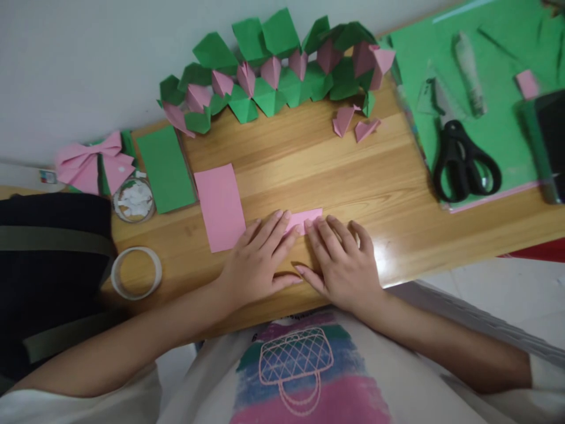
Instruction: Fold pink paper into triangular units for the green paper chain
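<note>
Left hand: there it was, the left hand [260, 259], spread loosely and palm down, gripping nothing, fingertips on the left part of the strip.
Right hand: and the right hand [342, 262] matched it, fingers bent a little, tips pressing the strip's right part, nothing gripped.
Pink strip: right under those fingertips, a narrow pink paper strip [304, 217] lay on the light-brown wooden table [286, 156].
Crease: a fold being pressed flat, by the look of it!
Next move: that seemed to call for even pressure along the edge, with no sideways slip.
Strip's look: slim, smooth, straight along its far edge; its layers were too hidden to count.
Pink sheet: just left of the left hand, a flat pink rectangular paper sheet [219, 207].
Scissors: away right, black-handled metal scissors [452, 132], resting on green sheets.
Garland: farthest, by the wall, a curved green-and-pink folded-paper garland [242, 106]!
</note>
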The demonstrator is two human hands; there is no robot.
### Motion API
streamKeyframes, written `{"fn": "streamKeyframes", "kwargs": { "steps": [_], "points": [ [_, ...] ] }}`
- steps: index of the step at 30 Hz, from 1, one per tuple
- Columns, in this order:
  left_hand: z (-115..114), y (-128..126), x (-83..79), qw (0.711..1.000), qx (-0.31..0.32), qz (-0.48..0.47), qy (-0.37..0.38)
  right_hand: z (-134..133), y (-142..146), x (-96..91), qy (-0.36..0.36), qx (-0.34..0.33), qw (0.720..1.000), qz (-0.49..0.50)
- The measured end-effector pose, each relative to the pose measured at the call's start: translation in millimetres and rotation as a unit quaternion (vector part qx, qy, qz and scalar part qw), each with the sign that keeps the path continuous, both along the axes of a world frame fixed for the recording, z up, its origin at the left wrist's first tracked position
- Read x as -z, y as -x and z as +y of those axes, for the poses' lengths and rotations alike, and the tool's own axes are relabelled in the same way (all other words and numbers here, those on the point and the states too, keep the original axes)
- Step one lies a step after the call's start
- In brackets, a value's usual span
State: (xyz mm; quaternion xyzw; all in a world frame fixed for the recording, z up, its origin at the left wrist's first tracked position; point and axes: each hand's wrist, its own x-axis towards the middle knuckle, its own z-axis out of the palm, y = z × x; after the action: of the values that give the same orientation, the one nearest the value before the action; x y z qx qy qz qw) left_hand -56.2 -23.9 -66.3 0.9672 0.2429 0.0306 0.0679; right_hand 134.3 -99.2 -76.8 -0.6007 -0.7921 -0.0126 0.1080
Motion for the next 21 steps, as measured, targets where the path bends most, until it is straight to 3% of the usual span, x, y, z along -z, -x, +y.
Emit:
{"fn": "streamKeyframes", "kwargs": {
  "steps": [12,17,21],
  "points": [
    [-2,0,6.4,0.997,-0.028,-0.053,0.04,3,4,3.2,-0.011,0.017,0.999,0.025],
    [8,9,11.5,0.987,-0.065,-0.139,0.052,6,-4,3.9,-0.002,0.045,0.983,0.176],
    [24,5,9.6,0.986,-0.068,-0.143,0.052,17,-11,6.9,-0.003,0.073,0.973,0.218]
  ]
}}
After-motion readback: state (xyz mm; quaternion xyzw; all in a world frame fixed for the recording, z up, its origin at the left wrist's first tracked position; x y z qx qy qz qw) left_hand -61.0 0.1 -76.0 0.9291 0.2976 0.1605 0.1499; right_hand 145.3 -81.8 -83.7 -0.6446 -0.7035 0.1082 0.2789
